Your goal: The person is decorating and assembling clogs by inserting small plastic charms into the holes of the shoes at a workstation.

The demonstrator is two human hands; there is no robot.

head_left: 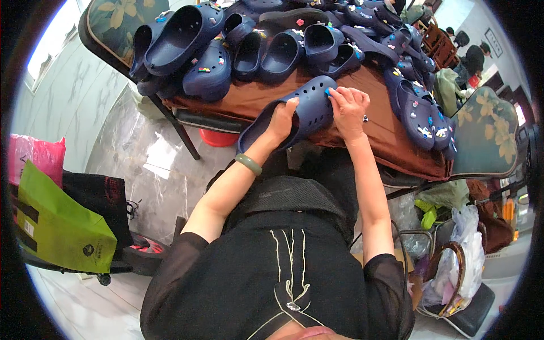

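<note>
A dark blue clog (pixel 313 107) with round holes in its upper is held over the near edge of the cloth-covered table, its toe pointing up and right. My left hand (pixel 281 123) is closed on the clog at its opening, the thumb on the upper and the other fingers hidden. At the toe, my right hand (pixel 349 109) pinches a small blue shoe charm (pixel 328 92) against the holes. The charm's shape is too small to make out. A green bangle (pixel 248 164) circles my left wrist.
Many similar clogs, several with colourful charms, are heaped on the brown tablecloth (pixel 371 96); one pile (pixel 419 116) lies at the right. Floral-patterned chairs (pixel 487 133) flank the table. A red basin (pixel 218 137) is under it. A green bag (pixel 62 218) sits left, plastic bags (pixel 459 255) right.
</note>
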